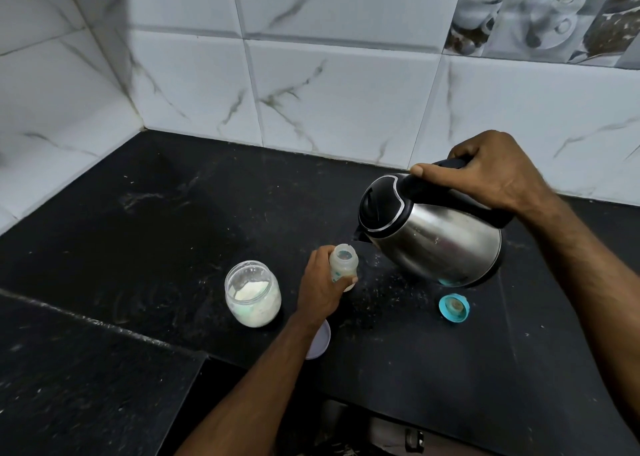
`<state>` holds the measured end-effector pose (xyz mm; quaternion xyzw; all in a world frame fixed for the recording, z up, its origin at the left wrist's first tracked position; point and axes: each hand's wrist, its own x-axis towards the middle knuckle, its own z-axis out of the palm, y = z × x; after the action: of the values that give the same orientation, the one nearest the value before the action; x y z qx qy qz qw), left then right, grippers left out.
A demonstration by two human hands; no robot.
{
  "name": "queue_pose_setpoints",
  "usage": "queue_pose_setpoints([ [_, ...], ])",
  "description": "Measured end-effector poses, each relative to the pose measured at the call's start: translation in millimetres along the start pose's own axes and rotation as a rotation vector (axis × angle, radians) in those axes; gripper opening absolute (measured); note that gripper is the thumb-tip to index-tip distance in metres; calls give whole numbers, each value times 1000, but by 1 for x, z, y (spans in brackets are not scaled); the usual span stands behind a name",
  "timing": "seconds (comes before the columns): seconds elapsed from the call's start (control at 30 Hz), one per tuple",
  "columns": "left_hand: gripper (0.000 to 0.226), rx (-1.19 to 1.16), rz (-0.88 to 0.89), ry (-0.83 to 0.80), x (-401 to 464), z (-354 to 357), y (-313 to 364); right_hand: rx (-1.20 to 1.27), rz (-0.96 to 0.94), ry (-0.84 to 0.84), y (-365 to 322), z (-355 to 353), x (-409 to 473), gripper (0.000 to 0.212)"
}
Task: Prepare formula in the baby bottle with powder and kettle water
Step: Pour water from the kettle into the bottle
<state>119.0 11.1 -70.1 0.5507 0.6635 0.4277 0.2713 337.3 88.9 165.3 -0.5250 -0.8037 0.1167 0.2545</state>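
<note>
- The open glass powder jar [252, 293] stands on the speckled black stone counter [138, 234], round-shouldered, with white powder heaped inside.
- A pale lilac lid [320, 343] lies flat by the wrist, partly hidden by the forearm.
- The left hand [320, 287] wraps its fingers round the small translucent baby bottle [343, 261], which stands uncapped on the counter; it should be held firmly upright so it cannot tip.
- The steel kettle [429, 234], smooth and shiny with a black lid, tilts its spout just above the bottle mouth. A thin, slow stream would suit that narrow neck, I judge.
- The right hand [485, 175] grips the black handle, thumb on top.
- A teal teat ring [454, 308] lies near the kettle base.
</note>
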Motion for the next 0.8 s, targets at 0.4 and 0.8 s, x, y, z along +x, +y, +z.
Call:
queue_pose_setpoints([
  [0.4,55,12,19,10,0,1,0,-4,-6,-6,0,0,-1,86],
  [0.8,56,14,4,16,-1,0,2,11,8,0,-3,-3,-2,75],
])
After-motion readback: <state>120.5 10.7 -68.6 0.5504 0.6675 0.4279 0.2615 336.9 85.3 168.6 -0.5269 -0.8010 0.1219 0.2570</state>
